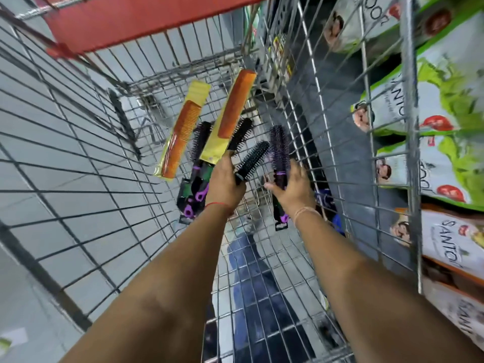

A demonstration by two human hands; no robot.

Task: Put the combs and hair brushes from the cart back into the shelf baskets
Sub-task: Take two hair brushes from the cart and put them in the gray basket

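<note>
Your left hand (224, 183) reaches into the wire cart (309, 100), fingers closed around a black round brush (252, 159) and, it seems, a packaged orange comb (230, 113). Your right hand (292, 188) wraps a purple brush (279, 148) by its handle. More brushes (195, 189) and a second comb (180, 137) lie on the cart floor — boxed goods (445, 106) line the shelf at right.

the wire cart (262, 271) is filling the frame; an orange comb (178, 138) in a yellow sleeve and purple-handled brushes (195, 189) are lying on its floor at centre.
</note>
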